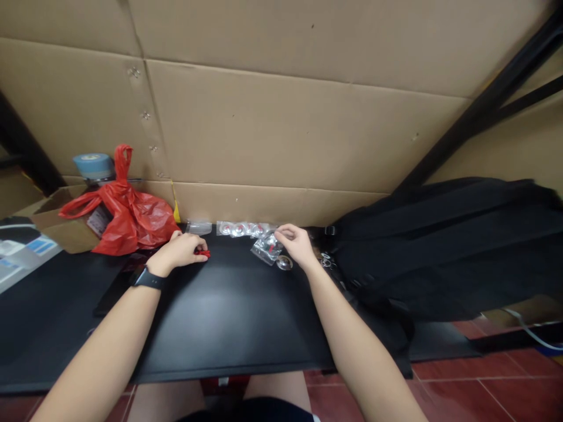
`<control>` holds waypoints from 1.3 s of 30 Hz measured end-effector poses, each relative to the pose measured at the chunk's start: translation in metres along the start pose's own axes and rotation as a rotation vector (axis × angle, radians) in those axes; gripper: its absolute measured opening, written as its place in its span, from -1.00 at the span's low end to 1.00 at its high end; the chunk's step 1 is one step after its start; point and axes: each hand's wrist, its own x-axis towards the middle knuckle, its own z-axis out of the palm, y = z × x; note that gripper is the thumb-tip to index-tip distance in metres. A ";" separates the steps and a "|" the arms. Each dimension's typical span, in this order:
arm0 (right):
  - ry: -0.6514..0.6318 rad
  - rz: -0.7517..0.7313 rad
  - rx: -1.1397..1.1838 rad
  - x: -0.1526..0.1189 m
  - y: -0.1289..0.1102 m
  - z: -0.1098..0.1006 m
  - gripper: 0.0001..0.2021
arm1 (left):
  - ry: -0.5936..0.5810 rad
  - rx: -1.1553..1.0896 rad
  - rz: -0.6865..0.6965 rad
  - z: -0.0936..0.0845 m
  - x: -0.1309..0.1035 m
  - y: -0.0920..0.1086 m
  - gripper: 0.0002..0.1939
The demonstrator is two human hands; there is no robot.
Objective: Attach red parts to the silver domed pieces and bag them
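Observation:
My left hand (pixel 182 251), with a black watch at the wrist, rests on the black table with its fingers curled over a small red piece (pixel 203 254); its kind cannot be made out. The fingers of my right hand (pixel 298 243) pinch the upper edge of a clear plastic packet (pixel 265 251), which has something shiny and red inside. Just below that hand lies a round silvery disc (pixel 284 263). Behind the packet, a row of clear packets (pixel 241 229) with round silvery and red contents lies along the cardboard wall.
A knotted red plastic bag (pixel 136 225) stands at left beside a cardboard box (pixel 73 225) and a blue-lidded container (pixel 93 166). A large black backpack (pixel 440 246) takes up the right side, with small metal rings (pixel 326 261) by it. Cardboard (pixel 272 129) closes off the back.

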 end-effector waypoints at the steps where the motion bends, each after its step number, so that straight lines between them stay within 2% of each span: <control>1: -0.026 0.005 0.004 -0.002 -0.003 0.004 -0.69 | -0.002 0.001 0.000 0.000 0.000 0.000 -0.79; 7: -0.080 0.012 -0.025 -0.007 -0.006 0.013 -0.69 | -0.008 0.002 0.001 0.001 0.001 -0.001 -0.78; 13: -0.042 0.021 -0.042 -0.006 -0.012 0.010 -0.66 | -0.012 0.004 -0.005 0.000 0.000 0.001 -0.79; 17: 0.055 0.010 0.032 -0.005 -0.018 0.010 -0.65 | -0.018 0.017 0.009 0.000 -0.001 -0.001 -0.78; 20: 0.156 -0.013 0.093 -0.005 -0.022 0.011 -0.65 | 0.064 0.039 0.050 0.001 0.000 0.002 -0.73; 22: 0.193 -0.022 0.118 -0.005 -0.025 0.012 -0.65 | 0.170 0.048 0.110 0.003 0.002 0.009 -0.68; 25: 0.201 -0.014 0.118 -0.007 -0.030 0.013 -0.66 | 0.320 0.037 0.231 0.004 0.003 0.032 -0.65; 29: 0.139 0.022 0.081 -0.012 -0.039 0.017 -0.64 | 0.446 0.008 0.363 0.010 0.001 0.071 -0.52; 32: 0.062 0.057 0.063 -0.016 -0.044 0.021 -0.61 | 0.522 0.011 0.413 0.019 0.001 0.092 -0.53; 35: -0.024 0.095 0.081 -0.020 -0.048 0.030 -0.58 | 0.583 0.036 0.437 0.029 0.002 0.103 -0.64; 39: -0.087 0.067 0.101 -0.024 -0.049 0.041 -0.56 | 0.602 0.076 0.472 0.035 0.004 0.105 -0.74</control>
